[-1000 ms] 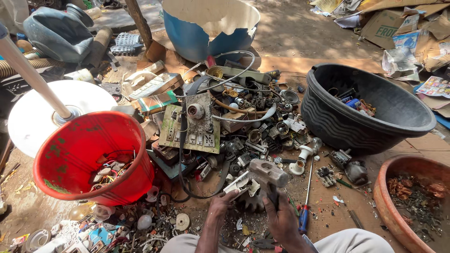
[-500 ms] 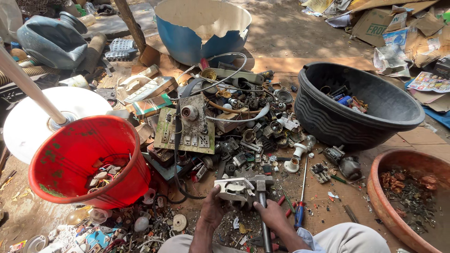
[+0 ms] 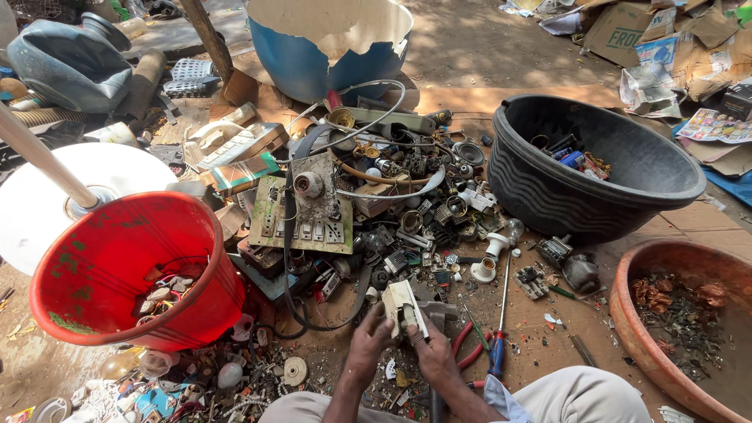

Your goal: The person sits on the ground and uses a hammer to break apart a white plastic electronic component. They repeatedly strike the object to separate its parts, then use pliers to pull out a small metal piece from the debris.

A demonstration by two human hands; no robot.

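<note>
A small off-white electrical part [image 3: 404, 308], boxy with a grey metal piece behind it, is held low in the middle of the head view. My left hand [image 3: 368, 345] grips its left side and my right hand [image 3: 432, 352] grips its right side from below. Both hands sit just above my knees [image 3: 580, 395]. Red-handled pliers [image 3: 468, 352] and a blue-handled screwdriver [image 3: 498, 351] lie on the ground right beside my right hand. A heap of scrap electrical parts [image 3: 392, 196] spreads out beyond the hands.
A red bucket [image 3: 117, 266] with a few scraps stands at left, beside a white disc with a pole [image 3: 47, 188]. A black tub [image 3: 595, 172] sits at right, a brown clay bowl [image 3: 666, 313] of copper bits at far right, and a broken blue barrel [image 3: 329, 39] behind.
My hands have drawn the part closer to my knees and turned it, so its pale face now shows. The view has shifted slightly.
</note>
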